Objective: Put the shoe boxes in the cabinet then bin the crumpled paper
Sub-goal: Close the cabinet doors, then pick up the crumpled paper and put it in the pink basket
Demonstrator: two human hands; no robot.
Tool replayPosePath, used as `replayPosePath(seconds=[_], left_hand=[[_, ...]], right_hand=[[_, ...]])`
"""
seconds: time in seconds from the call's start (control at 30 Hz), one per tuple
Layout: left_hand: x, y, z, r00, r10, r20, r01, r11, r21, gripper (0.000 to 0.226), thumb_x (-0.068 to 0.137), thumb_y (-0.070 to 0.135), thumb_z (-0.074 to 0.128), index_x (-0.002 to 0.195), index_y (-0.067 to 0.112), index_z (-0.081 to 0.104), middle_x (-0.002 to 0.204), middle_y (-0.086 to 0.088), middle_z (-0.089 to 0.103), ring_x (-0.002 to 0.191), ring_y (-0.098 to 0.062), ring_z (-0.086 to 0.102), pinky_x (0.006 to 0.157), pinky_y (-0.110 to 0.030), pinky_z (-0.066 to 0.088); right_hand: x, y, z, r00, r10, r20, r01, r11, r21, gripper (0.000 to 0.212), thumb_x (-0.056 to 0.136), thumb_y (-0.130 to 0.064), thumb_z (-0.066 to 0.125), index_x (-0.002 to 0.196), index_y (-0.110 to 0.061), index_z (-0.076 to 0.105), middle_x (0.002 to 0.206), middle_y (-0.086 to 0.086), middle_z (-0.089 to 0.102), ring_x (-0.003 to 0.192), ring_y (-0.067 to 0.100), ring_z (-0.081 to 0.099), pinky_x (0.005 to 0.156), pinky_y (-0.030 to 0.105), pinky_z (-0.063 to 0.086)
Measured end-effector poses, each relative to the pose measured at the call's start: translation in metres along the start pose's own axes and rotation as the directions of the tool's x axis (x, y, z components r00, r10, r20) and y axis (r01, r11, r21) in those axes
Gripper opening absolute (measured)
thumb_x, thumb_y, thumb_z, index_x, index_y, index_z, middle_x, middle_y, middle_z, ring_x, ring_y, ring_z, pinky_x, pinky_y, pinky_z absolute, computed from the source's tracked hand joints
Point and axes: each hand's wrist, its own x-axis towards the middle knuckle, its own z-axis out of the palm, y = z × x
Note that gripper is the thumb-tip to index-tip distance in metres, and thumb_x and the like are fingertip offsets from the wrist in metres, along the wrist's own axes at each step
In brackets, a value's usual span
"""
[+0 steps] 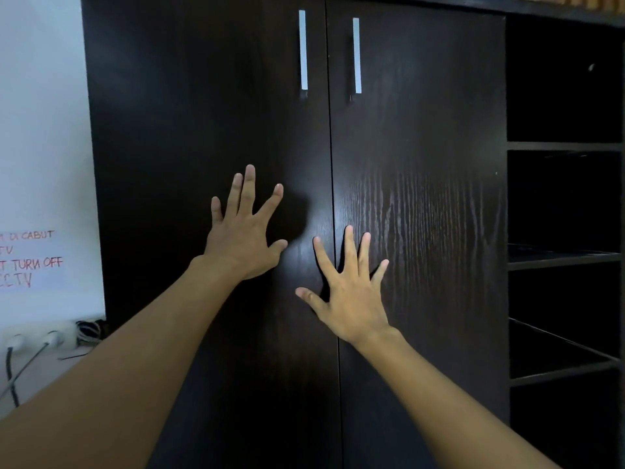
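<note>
Head view: left hand [241, 236] and right hand [348, 292] flat, fingers spread, arms outstretched, on closed cabinet doors [422, 147].

At far left is a white wall [44, 96] bearing red handwriting [30, 258] that reads in part "TURN OFF" and "CCTV". Below it lies a white power strip [44, 338] with plugs, and dark cables [15, 384] trail down from it. At far right are dark open shelves [563, 257]. Their contents, if any, are lost in shadow. A pale, possibly wooden strip [595, 1] shows at the top right corner.
</note>
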Motion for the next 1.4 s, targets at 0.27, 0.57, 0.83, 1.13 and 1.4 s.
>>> replayPosePath(seconds=[0.27, 0.57, 0.83, 1.13, 1.4], left_hand=[[-0.017, 0.016, -0.004, 0.994, -0.062, 0.092, 0.066, 0.997, -0.042, 0.088, 0.091, 0.05, 0.054, 0.153, 0.035, -0.007, 0.155, -0.006, -0.038, 0.144, -0.027, -0.031, 0.116, -0.058, 0.0], [-0.137, 0.109, 0.036, 0.937, -0.005, 0.35, 0.208, 0.813, -0.543, 0.05, 0.087, 0.054, 0.057, 0.132, 0.03, 0.055, 0.13, 0.0, 0.06, 0.115, -0.021, 0.059, 0.092, -0.037, 0.048], [-0.244, 0.208, 0.115, 0.792, 0.219, 0.569, 0.31, 0.658, -0.686, 0.039, 0.082, 0.055, 0.061, 0.114, 0.033, 0.066, 0.101, 0.007, 0.068, 0.101, -0.016, 0.063, 0.093, -0.036, 0.051], [-0.34, 0.342, 0.206, 0.642, 0.376, 0.668, 0.449, 0.521, -0.725, 0.036, 0.081, 0.043, 0.07, 0.114, 0.031, 0.068, 0.101, 0.004, 0.066, 0.08, -0.005, 0.063, 0.068, -0.017, 0.046], [-0.412, 0.442, 0.265, 0.246, 0.379, 0.892, 0.388, 0.805, -0.449, 0.076, 0.087, 0.046, 0.063, 0.151, 0.024, 0.028, 0.152, -0.009, 0.038, 0.13, -0.03, 0.047, 0.089, -0.024, 0.037]], right_hand=[[-0.009, 0.009, -0.022, 0.99, -0.049, 0.133, 0.037, 0.995, 0.091, 0.091, 0.08, -0.084, 0.036, 0.152, -0.046, -0.005, 0.161, 0.002, -0.027, 0.146, 0.031, -0.028, 0.114, 0.066, 0.003], [-0.172, 0.057, -0.061, 0.955, 0.154, 0.253, -0.238, 0.907, 0.347, 0.051, 0.089, -0.059, 0.05, 0.138, -0.045, 0.047, 0.146, -0.022, 0.044, 0.132, 0.006, 0.043, 0.096, 0.032, 0.039], [-0.322, 0.107, -0.062, 0.783, 0.466, 0.413, -0.566, 0.809, 0.159, 0.041, 0.091, -0.047, 0.057, 0.131, -0.04, 0.056, 0.14, -0.015, 0.054, 0.127, 0.01, 0.051, 0.096, 0.029, 0.042], [-0.497, 0.191, -0.044, 0.514, 0.678, 0.525, -0.782, 0.622, -0.037, 0.04, 0.094, -0.036, 0.056, 0.133, -0.03, 0.057, 0.14, -0.001, 0.054, 0.123, 0.021, 0.054, 0.095, 0.036, 0.047], [-0.603, 0.239, -0.031, 0.268, 0.722, 0.638, -0.862, 0.475, -0.176, 0.051, 0.094, -0.041, 0.054, 0.142, -0.025, 0.049, 0.146, 0.008, 0.047, 0.133, 0.026, 0.044, 0.105, 0.038, 0.039]])
